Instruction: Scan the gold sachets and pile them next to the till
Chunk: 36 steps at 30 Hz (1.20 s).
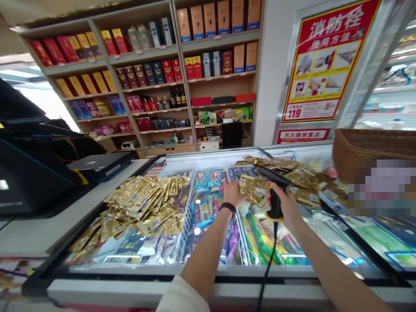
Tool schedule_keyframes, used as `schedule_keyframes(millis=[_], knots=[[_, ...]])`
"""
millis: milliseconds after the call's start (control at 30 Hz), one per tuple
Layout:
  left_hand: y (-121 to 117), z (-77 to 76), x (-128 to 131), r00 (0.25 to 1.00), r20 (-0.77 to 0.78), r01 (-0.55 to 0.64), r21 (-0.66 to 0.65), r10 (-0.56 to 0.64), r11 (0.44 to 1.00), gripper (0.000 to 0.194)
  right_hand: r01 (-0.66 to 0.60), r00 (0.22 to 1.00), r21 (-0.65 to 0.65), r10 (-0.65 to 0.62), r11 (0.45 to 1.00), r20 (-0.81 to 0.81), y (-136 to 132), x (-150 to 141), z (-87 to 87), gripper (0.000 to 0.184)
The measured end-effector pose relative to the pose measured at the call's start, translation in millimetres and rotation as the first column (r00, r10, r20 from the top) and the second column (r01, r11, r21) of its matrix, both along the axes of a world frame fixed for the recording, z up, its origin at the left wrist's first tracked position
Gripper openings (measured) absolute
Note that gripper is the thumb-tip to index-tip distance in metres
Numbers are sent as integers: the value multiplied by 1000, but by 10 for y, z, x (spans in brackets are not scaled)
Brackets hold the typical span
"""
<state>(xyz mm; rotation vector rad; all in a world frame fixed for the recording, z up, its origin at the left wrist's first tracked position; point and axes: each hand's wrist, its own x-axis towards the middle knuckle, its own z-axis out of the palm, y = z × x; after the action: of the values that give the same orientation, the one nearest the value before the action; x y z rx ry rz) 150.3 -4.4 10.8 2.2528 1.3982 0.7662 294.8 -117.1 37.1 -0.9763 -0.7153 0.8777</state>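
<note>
the left hand [234,193] has its fingers drawn in on a small, flat, shiny gold foil packet [247,183], held just in front of the right hand's device; whether it pinches one packet or several i cannot tell. the right hand [286,204] is wrapped around the grip of a black handheld scanner with yellow trim [277,203], its head tipped forward over the gold packets and its black cable [273,249] hanging down between the forearms.

under both hands is a chest freezer with a clear glass top [214,265], colourful packaged goods showing through it. to the left of the left hand, well apart from it, lies a broad heap of loose gold foil packets [143,203]. beyond and to the right of the right hand is a second, more scattered spread of gold foil packets [303,180], close to the scanner. a brown woven basket [364,151] stands farther right.

the work looks partway along: packets lie in two separate groups, with at least one in hand between them. which group has been handled and which is left, a single moment does not settle, and neither can be counted.
</note>
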Motion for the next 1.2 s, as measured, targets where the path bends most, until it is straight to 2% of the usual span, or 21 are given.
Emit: schedule_keyframes(millis=[67,133,233,367,500,567,667,733,833,1000,1100,1200], knots=[[41,-1,-108,994,111,-16,-54,22,998,49,-6,1000,-9,6,1000,0,8,-4,0,52],[78,-14,-260,966,245,-58,-91,79,994,55,-12,1000,-15,12,1000,-1,11,-3,7,54],[114,-43,-501,884,437,-113,-148,167,983,55,-25,1000,-21,25,999,-3,7,-17,24,56],[98,-76,-777,669,717,-59,-212,197,975,20,-72,997,-38,72,997,23,-8,-100,33,57],[15,-96,-1000,437,850,-20,-317,293,948,35,-142,987,-69,147,987,71,-24,-264,2,55],[-15,-81,-1091,363,871,3,-356,331,935,40,-185,976,-77,192,980,102,-21,-352,-23,52],[-14,-15,-1191,296,898,14,-344,325,939,44,-242,951,-94,256,966,175,15,-458,-47,52],[5,43,-1234,280,907,7,-329,314,944,47,-279,923,-112,298,954,244,64,-523,-42,54],[31,106,-1277,298,906,-2,-313,300,950,49,-310,874,-117,331,943,355,148,-652,-2,53],[49,122,-1342,286,910,-36,-304,301,952,50,-269,825,-106,286,957,488,194,-865,29,51],[60,114,-1378,281,908,-64,-307,312,950,48,-246,778,-121,270,962,567,156,-878,-12,52],[77,98,-1402,299,900,-70,-310,316,948,44,-229,767,-133,263,964,586,109,-842,-46,53]])
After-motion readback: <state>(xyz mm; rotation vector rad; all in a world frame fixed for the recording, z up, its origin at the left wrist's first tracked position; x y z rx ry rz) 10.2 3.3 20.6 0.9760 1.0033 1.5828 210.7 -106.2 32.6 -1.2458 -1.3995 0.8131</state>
